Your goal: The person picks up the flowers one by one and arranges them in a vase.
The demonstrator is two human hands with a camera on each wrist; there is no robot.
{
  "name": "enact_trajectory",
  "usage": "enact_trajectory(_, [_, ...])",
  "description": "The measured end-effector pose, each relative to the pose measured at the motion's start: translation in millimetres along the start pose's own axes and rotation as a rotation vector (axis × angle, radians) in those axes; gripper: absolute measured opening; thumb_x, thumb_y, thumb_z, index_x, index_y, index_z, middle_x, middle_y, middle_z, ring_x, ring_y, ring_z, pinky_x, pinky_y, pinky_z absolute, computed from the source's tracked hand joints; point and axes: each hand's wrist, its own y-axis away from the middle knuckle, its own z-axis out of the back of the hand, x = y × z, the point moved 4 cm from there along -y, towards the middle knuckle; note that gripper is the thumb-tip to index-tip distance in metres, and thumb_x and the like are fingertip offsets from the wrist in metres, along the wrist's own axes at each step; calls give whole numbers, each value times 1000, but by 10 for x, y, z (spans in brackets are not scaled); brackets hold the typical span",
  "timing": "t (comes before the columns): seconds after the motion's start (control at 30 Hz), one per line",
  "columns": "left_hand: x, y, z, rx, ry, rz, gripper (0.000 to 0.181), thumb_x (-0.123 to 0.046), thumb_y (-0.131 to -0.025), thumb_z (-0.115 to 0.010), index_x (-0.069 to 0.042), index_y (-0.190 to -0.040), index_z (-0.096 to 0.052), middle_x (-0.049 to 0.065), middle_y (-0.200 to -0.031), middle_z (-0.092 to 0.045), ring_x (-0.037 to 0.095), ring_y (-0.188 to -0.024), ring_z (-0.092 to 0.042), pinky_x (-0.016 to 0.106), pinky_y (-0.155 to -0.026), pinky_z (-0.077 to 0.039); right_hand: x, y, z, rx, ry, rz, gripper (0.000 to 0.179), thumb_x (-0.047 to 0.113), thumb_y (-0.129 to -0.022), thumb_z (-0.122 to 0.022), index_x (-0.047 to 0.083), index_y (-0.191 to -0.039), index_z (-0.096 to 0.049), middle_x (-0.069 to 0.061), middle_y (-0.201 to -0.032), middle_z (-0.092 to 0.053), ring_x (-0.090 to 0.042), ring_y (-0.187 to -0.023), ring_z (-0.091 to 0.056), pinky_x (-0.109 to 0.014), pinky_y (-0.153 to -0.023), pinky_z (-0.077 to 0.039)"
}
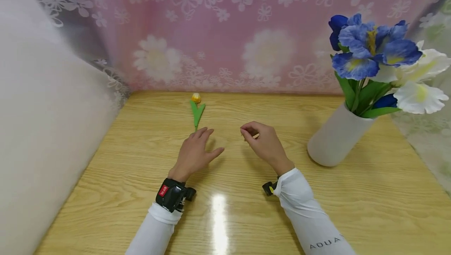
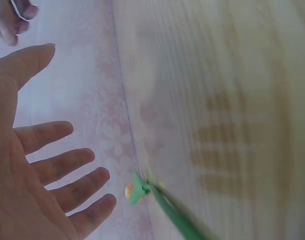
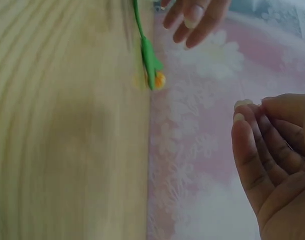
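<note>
A single artificial tulip [image 1: 198,115] with a yellow-orange bloom and green leaves lies on the wooden table near its back edge. Its stem runs toward me and disappears behind my left hand [image 1: 193,154] in the head view. That hand hovers over the stem's lower part, fingers spread and thumb held out, holding nothing. In the left wrist view the green stem [image 2: 175,215] passes clear of the fingers. To the right, my right hand [image 1: 266,142] is raised over the table, its fingers bent and thumb tip brought to the fingertips. Nothing shows between them in the right wrist view.
On the right a white vase [image 1: 340,137] stands with blue and white artificial flowers [image 1: 377,47] and green leaves. A pink floral curtain [image 1: 218,40] hangs behind the table [image 1: 141,192]. A pale surface [image 1: 46,110] borders the left side.
</note>
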Motion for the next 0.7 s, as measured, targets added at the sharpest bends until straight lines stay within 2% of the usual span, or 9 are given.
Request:
enact_trajectory(0.3, [255, 137, 91, -40, -22, 78, 69, -49, -86, -66, -5, -137, -51, 18, -141, -45, 39, -125, -44, 56, -98, -38, -32, -74, -423, 142, -12, -100, 19, 21, -96, -60, 7, -105, -69, -6, -90, -69, -14, -79, -61, -34, -69, -52])
enact_trajectory(0.53, [372, 228, 204, -56, -29, 128, 68, -48, -88, -65, -5, -138, -49, 19, -140, -45, 41, -124, -43, 57, -97, -38, 9, -123, -650, 190, -11, -121, 21, 19, -96, -60, 4, -108, -69, -1, -89, -68, -13, -78, -60, -31, -66, -51])
enact_trajectory(0.7, [432, 289, 253, -36, -39, 149, 69, -48, -87, -65, -4, -138, -49, 21, -140, -44, 42, -124, -44, 58, -95, -39, 79, -208, -848, 231, 2, -139, 19, 19, -96, -60, 6, -106, -70, 2, -91, -68, -13, -82, -61, -30, -72, -52])
